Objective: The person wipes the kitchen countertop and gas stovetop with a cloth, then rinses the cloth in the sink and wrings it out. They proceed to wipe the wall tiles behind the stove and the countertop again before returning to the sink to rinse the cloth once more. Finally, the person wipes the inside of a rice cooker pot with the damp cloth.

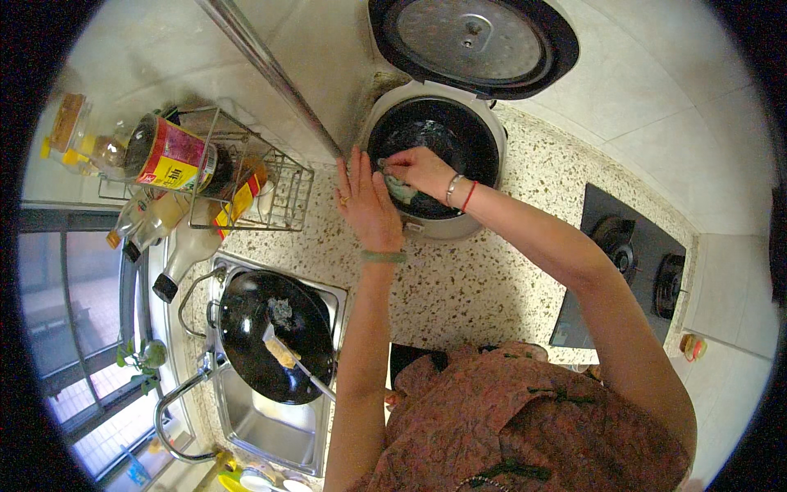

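Observation:
A rice cooker (497,115) stands on the speckled counter with its lid (475,41) raised. Inside it shows a dark inner pot (475,152), which looks wet at the bottom. My right hand (420,174) reaches into the pot from the right, fingers closed on a pale green cloth (400,192) against the pot's near-left inner wall. At the cooker's left side rests my left hand (369,205), its fingers stretched out along the outer rim and holding nothing. Part of the cloth is hidden beneath the right hand.
To the left, a wire rack (287,197) holds jars and bottles beside a metal pole (275,78). A black wok (246,353) with a long-handled brush (280,348) sits over the sink (270,426), near the faucet (168,402). A gas stove (594,246) is at the right.

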Demonstrator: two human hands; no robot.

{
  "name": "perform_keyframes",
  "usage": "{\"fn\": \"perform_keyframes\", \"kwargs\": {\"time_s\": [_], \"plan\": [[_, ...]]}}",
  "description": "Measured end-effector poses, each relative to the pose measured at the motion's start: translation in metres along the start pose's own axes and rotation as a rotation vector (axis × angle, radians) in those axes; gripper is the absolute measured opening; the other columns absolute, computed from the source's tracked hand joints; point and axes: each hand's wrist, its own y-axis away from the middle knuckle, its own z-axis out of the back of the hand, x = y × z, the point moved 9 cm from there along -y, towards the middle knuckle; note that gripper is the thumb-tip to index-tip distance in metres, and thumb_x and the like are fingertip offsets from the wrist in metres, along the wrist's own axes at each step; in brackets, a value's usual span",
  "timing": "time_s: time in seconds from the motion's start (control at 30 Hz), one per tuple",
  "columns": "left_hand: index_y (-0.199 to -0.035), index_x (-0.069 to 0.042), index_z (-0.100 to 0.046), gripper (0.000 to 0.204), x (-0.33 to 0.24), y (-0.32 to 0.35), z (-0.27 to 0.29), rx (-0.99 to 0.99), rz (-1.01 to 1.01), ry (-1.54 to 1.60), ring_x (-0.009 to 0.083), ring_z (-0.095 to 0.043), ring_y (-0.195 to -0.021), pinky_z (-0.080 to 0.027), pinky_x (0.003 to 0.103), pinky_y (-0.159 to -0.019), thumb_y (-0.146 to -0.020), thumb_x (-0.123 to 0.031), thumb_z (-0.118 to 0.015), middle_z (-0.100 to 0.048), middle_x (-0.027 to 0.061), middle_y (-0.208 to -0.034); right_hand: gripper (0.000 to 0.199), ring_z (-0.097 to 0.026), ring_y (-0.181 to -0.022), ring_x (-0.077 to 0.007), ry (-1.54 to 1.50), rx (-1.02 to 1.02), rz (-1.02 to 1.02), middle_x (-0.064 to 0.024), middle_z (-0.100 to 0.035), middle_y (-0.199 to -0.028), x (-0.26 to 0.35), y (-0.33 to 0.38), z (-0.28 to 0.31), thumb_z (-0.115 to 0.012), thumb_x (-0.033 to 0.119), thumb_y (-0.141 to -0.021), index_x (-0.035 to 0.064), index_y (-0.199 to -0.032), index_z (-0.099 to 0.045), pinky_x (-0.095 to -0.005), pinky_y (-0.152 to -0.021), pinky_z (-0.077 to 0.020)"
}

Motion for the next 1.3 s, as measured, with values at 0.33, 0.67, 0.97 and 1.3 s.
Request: {"fn": "perform_keyframes", "kwargs": {"time_s": [0.33,0.67,0.97,1.3], "plan": [[-0.136,-0.009,-0.046,0.042,0.002,0.001,0.002,0.017,-0.016,-0.014,0.0263,-0.023,-0.141,-0.015,0.054,-0.11,-0.096,-0.023,-0.045,-0.036,0.0012,-0.149,0.026,-0.066,-0.09,-0.0226,0.47,0.642,0.056,-0.0108,-0.07,-0.102,-0.009,0.042,0.0,-0.061,0.02,-0.082,0.0127,-0.105,-0.071,-0.0328,-0.082,-0.0501],[-0.138,-0.011,-0.043,0.06,-0.011,0.0,0.002,0.018,-0.007,-0.194,0.0256,-0.021,-0.142,-0.017,0.053,-0.11,-0.08,-0.017,-0.059,-0.03,0.003,-0.152,0.025,-0.062,-0.097,-0.0376,0.83,0.471,0.354,-0.0199,-0.066,-0.094,-0.024,0.02,-0.028,-0.057,0.001,-0.071,0.0039,-0.093,-0.068,-0.0453,-0.083,-0.0506],[-0.138,-0.006,-0.042,0.063,-0.012,0.0,0.004,0.037,-0.015,-0.19,0.026,-0.02,-0.142,-0.016,0.051,-0.112,-0.076,-0.011,-0.056,-0.029,0.0056,-0.152,0.021,-0.063,-0.095,-0.0255,1.303,0.271,0.403,-0.0093,-0.066,-0.097,0.004,-0.03,-0.017,-0.057,0.012,-0.078,0.0162,-0.095,-0.068,-0.0436,-0.092,-0.0427],[-0.137,-0.005,-0.042,0.063,-0.013,0.002,0.004,0.036,-0.03,-0.178,0.0258,-0.018,-0.143,-0.013,0.051,-0.113,-0.076,-0.014,-0.054,-0.029,0.007,-0.152,0.019,-0.068,-0.089,-0.0321,1.268,0.254,0.044,-0.0172,-0.069,-0.092,-0.026,-0.003,0.048,-0.058,0.014,-0.079,0.0039,-0.088,-0.071,-0.04,-0.073,-0.0564]]}}
